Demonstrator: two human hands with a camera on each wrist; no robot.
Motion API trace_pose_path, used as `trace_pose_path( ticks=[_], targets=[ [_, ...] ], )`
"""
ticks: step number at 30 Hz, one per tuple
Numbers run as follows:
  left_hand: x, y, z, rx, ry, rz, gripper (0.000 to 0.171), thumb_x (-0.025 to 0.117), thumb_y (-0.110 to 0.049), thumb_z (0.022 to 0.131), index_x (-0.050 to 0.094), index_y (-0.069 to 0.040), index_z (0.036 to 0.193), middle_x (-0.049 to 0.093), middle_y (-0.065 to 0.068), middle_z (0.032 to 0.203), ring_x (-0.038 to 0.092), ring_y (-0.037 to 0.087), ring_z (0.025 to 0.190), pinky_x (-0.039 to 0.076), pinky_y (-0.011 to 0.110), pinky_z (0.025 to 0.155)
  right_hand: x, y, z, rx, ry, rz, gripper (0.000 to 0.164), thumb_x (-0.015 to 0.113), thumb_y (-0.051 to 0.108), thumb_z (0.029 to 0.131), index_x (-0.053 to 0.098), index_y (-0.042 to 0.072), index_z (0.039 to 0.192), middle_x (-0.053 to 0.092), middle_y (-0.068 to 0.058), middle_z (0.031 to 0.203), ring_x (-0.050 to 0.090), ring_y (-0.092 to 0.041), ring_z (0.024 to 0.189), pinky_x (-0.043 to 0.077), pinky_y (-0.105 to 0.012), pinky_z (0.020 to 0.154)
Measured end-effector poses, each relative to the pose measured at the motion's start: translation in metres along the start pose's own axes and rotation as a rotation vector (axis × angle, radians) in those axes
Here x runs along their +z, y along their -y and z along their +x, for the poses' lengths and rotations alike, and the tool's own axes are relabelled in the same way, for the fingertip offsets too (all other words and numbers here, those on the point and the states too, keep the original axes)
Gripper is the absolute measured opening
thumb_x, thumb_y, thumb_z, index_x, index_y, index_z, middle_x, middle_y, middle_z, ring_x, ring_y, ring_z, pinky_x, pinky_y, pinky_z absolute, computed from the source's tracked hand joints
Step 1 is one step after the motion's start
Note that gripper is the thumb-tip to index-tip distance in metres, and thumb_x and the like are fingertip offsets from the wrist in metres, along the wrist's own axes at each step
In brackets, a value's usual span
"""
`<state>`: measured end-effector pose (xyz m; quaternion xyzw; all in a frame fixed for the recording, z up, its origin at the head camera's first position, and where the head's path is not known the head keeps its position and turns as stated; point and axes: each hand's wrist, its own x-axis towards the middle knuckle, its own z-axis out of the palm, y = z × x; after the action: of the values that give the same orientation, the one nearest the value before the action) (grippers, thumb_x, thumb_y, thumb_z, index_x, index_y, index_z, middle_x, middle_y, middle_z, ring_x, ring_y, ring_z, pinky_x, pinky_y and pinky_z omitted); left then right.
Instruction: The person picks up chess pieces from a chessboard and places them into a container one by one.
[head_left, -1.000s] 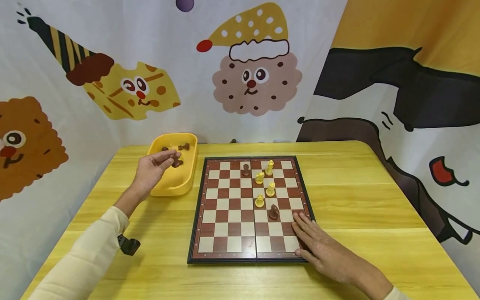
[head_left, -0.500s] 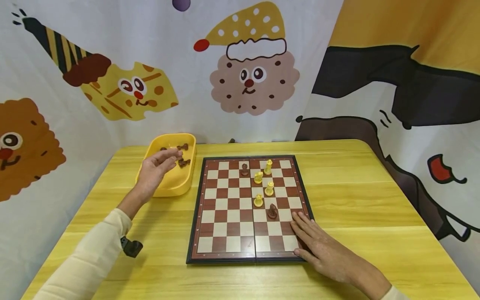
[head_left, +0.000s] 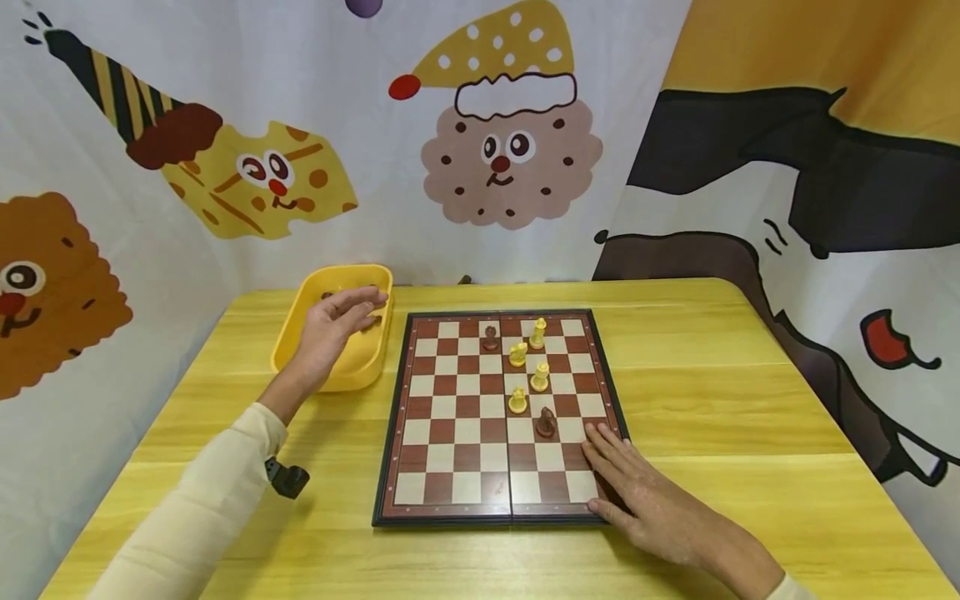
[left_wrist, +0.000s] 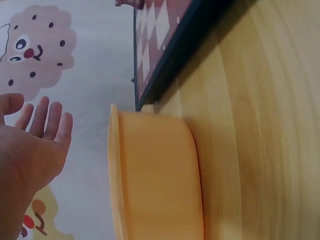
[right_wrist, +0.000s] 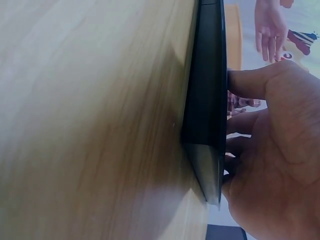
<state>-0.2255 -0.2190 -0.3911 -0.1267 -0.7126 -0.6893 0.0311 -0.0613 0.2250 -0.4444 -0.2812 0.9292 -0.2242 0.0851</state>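
My left hand (head_left: pixel 326 333) hovers above the yellow tray (head_left: pixel 352 381), fingers relaxed and slightly bent, with nothing seen in it. In the left wrist view the same hand (left_wrist: pixel 35 145) is apart from the tray wall (left_wrist: pixel 160 175). Dark brown chess pieces lie in the tray, partly hidden by the fingers. My right hand (head_left: pixel 652 504) rests its extended fingers on the right border of the chessboard (head_left: pixel 454 431). Nearest those fingers stands a brown knight (head_left: pixel 546 422). A brown piece (head_left: pixel 490 337) stands near the board's far edge.
Several pale yellow chess pieces stand on the board's right half, among them a knight (head_left: pixel 517 354) and a piece near the far edge (head_left: pixel 537 333). The board lies on a wooden table (head_left: pixel 712 400). A cartoon-printed curtain (head_left: pixel 382 183) hangs behind the table.
My left hand has risen slightly and moved right over the tray, now covering brown pieces that showed half a second ago. My right hand and the pieces on the board have not moved.
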Motion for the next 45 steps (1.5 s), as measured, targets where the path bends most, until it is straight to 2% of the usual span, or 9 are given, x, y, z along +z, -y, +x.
trace_pose_path(
  ticks=[5,9,13,16,22,27,32,40,45],
  targets=[
    [0.01,-0.002,0.004,0.003,0.011,-0.038,0.04,0.057,-0.014,0.107,0.055,0.013,0.136,0.06,0.023,0.134,0.059,0.022,0.121,0.046,0.043,0.106,0.0,0.0,0.001,-0.011,-0.005,0.028,0.069,0.053,0.042,0.106,0.035,-0.003,0.155,0.013,-0.013,0.168,0.012,-0.037,0.152,-0.005,-0.016,0.115],
    [0.021,-0.004,0.006,0.017,0.035,-0.079,0.039,0.056,-0.011,0.107,0.054,0.015,0.135,0.061,0.022,0.134,0.059,0.023,0.122,0.044,0.046,0.108,0.0,0.0,0.001,-0.02,-0.005,0.022,0.07,0.053,0.042,0.107,0.034,-0.003,0.156,0.013,-0.013,0.168,0.012,-0.037,0.152,-0.005,-0.017,0.116],
    [0.033,-0.003,0.009,0.017,0.092,-0.121,0.039,0.054,-0.01,0.107,0.052,0.016,0.136,0.06,0.023,0.135,0.057,0.028,0.125,0.042,0.048,0.11,0.0,0.0,0.0,-0.022,-0.016,0.006,0.069,0.053,0.041,0.107,0.034,-0.003,0.156,0.013,-0.014,0.168,0.013,-0.037,0.152,-0.006,-0.018,0.117],
    [0.043,-0.003,0.012,-0.028,0.133,-0.139,0.039,0.055,-0.01,0.107,0.053,0.015,0.136,0.059,0.024,0.136,0.056,0.029,0.127,0.041,0.05,0.11,0.0,-0.001,-0.001,-0.027,-0.022,-0.006,0.069,0.054,0.04,0.106,0.035,-0.004,0.155,0.014,-0.015,0.168,0.013,-0.038,0.152,-0.006,-0.018,0.117],
    [0.059,-0.001,0.024,-0.173,0.212,-0.114,0.037,0.058,-0.011,0.106,0.057,0.01,0.137,0.06,0.021,0.138,0.057,0.028,0.127,0.043,0.047,0.109,0.0,-0.001,-0.002,-0.021,-0.023,-0.003,0.069,0.054,0.041,0.106,0.035,-0.004,0.155,0.014,-0.015,0.168,0.013,-0.038,0.152,-0.006,-0.018,0.117],
    [0.07,0.006,0.028,-0.19,0.294,-0.09,0.037,0.053,-0.01,0.108,0.054,0.007,0.141,0.056,0.023,0.141,0.053,0.032,0.131,0.036,0.054,0.113,0.0,-0.002,-0.003,-0.02,-0.025,-0.006,0.069,0.053,0.041,0.107,0.034,-0.003,0.156,0.014,-0.014,0.168,0.013,-0.037,0.152,-0.006,-0.019,0.117],
    [0.08,0.011,0.029,-0.205,0.3,-0.061,0.035,0.054,-0.01,0.108,0.057,0.003,0.14,0.059,0.021,0.139,0.054,0.031,0.13,0.038,0.051,0.112,0.0,-0.002,-0.001,-0.037,-0.012,-0.025,0.07,0.051,0.042,0.107,0.031,-0.003,0.157,0.013,-0.015,0.168,0.013,-0.037,0.152,-0.005,-0.021,0.118],
    [0.088,0.021,0.041,-0.259,0.284,-0.015,0.036,0.058,-0.015,0.106,0.059,0.003,0.138,0.061,0.017,0.138,0.054,0.031,0.13,0.04,0.048,0.112,-0.002,0.0,0.0,-0.041,0.024,-0.038,0.068,0.048,0.038,0.109,0.027,-0.004,0.158,0.01,-0.018,0.167,0.01,-0.038,0.152,-0.008,-0.021,0.118],
    [0.098,0.035,0.049,-0.309,0.323,-0.119,0.039,0.057,-0.012,0.106,0.054,0.004,0.142,0.051,0.023,0.146,0.049,0.032,0.135,0.034,0.047,0.116,-0.002,-0.001,-0.001,-0.028,0.028,-0.026,0.07,0.049,0.039,0.108,0.027,-0.004,0.158,0.01,-0.018,0.168,0.01,-0.037,0.152,-0.008,-0.021,0.118]
  ],
)
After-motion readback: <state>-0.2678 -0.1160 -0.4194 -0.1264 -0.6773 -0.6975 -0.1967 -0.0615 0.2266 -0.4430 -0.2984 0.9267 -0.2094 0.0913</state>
